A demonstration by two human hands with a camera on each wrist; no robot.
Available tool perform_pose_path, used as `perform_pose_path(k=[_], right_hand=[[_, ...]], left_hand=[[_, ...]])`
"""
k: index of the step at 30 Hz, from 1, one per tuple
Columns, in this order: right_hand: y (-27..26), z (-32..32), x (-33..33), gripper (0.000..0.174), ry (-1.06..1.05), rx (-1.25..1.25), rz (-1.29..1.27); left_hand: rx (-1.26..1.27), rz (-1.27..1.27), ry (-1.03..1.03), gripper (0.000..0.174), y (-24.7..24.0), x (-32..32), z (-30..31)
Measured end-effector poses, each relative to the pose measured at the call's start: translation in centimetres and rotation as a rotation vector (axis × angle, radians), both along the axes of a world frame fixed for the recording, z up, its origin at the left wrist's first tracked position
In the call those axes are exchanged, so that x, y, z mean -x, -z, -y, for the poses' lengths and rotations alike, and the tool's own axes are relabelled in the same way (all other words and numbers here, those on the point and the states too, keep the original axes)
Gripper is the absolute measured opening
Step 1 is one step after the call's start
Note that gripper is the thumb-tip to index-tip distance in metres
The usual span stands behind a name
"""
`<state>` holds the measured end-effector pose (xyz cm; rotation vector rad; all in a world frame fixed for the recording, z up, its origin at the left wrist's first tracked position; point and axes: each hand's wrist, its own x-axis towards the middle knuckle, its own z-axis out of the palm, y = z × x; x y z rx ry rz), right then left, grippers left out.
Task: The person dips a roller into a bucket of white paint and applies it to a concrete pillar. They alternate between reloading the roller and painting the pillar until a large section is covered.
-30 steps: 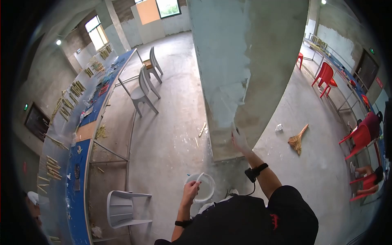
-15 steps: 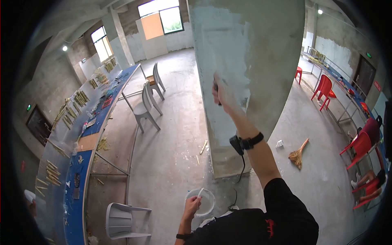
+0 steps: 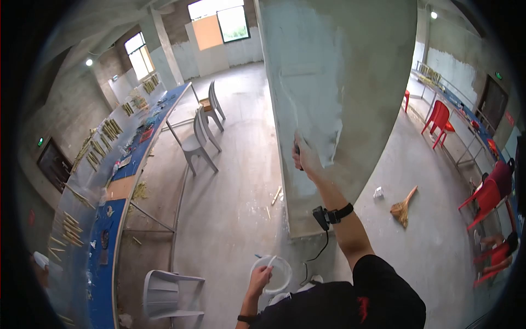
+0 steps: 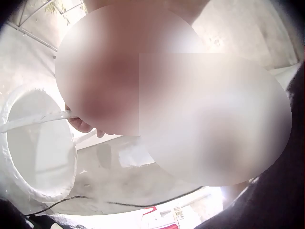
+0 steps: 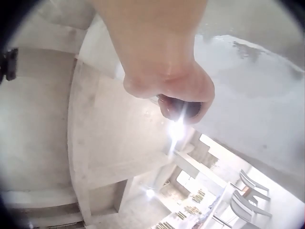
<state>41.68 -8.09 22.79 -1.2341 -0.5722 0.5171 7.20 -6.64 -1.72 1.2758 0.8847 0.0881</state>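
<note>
My right hand (image 3: 308, 160) grips a dark-handled tool (image 5: 189, 109) at the face of a wide concrete pillar (image 3: 372, 71). The tool's blade is hidden in the right wrist view; in the head view the hand overlaps the lower part of a pale, wet-looking plaster patch (image 3: 312, 44). Low in front of my body, my left hand (image 3: 258, 281) holds the white handle (image 4: 38, 120) of a white bucket (image 3: 289, 277). That handle crosses over the bucket's round mouth. Blurred patches cover much of the left hand in its wrist view.
Left stands a long blue-topped table (image 3: 101, 274) with bamboo pieces, grey chairs (image 3: 194, 143) beside it. A straw broom (image 3: 402, 211) and crumpled white scrap (image 3: 378, 192) lie right of the pillar. Farther right are red chairs (image 3: 435, 118) and a seated person. A black cable (image 3: 320, 249) hangs from my right wrist.
My right hand rose from the pillar's lower part up onto the plaster patch, then came down somewhat. A pale ridge now shows above it. The left hand keeps holding the bucket handle.
</note>
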Motion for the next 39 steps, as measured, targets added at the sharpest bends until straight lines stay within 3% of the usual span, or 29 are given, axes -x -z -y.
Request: perform_pose_path(k=[5, 7, 12, 16, 22, 26, 30, 33, 35, 37, 39], right_hand=[[11.5, 4.0, 1.3, 0.051, 0.015, 0.149, -0.111], [16.2, 5.8, 2.0, 0.048, 0.283, 0.206, 0.156], [23.1, 11.2, 2.2, 0.046, 0.357, 0.145, -0.024], [24.7, 12.7, 0.5, 0.048, 0.321, 0.177, -0.149], [19.2, 11.1, -2.2, 0.051, 0.229, 0.096, -0.262], [12.3, 9.7, -5.1, 0.051, 0.215, 0.007, -0.130], [10.3, 9.9, -4.7, 0.051, 0.139, -0.063, -0.043], [15.9, 10.0, -4.7, 0.051, 0.163, 0.044, -0.138], [26.0, 9.8, -6.2, 0.051, 0.286, 0.158, 0.219], [24.4, 11.2, -2.1, 0.052, 0.235, 0.180, -0.231], [26.9, 12.5, -0.8, 0.051, 0.196, 0.203, -0.262]], left_hand=[[-0.008, -0.021, -0.011, 0.023, -0.8, 0.1, 0.2], [0.000, -0.016, -0.007, 0.021, -0.2, 0.3, -0.1], [0.061, 0.013, -0.043, 0.020, -0.6, 0.5, -0.2], [0.036, 0.008, -0.025, 0.021, -0.9, -0.1, -0.1], [0.026, -0.019, -0.009, 0.021, -1.3, -0.9, -0.3], [-0.005, -0.023, -0.012, 0.022, -1.3, -1.2, -0.2], [0.024, 0.017, -0.001, 0.024, -1.1, -1.6, -0.2], [0.024, 0.020, 0.003, 0.025, -1.0, -1.9, -0.3], [0.019, 0.020, 0.009, 0.025, -0.8, -1.9, -0.3], [-0.007, 0.016, 0.014, 0.025, -0.8, -2.0, -0.3], [-0.002, -0.001, 0.012, 0.025, -0.6, -2.1, -0.3]])
